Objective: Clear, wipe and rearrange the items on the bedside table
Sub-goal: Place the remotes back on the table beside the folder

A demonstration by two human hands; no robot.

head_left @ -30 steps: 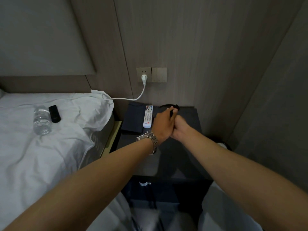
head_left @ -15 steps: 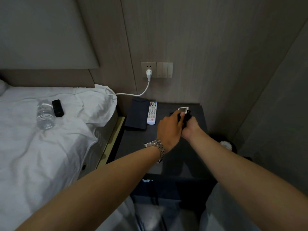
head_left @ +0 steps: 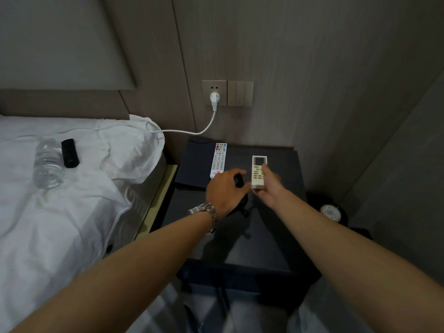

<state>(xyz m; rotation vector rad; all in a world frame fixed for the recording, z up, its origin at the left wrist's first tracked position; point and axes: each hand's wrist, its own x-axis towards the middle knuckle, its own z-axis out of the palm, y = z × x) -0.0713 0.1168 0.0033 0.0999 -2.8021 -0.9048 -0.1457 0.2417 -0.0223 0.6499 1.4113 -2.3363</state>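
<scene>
Overhead, a dark bedside table (head_left: 269,241) stands beside the white bed (head_left: 60,212).

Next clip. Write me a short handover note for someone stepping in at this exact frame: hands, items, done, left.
Right hand grips the near end of the cream air-conditioner remote over the bedside table.
Left hand holds a small black object; what it is cannot be told.
White TV remote lies on a dark folder at the table's back left.
Water bottle and a black device lie on the bed.
Done: cannot tell whether the table was wiped.
Left: place both held items.
</scene>
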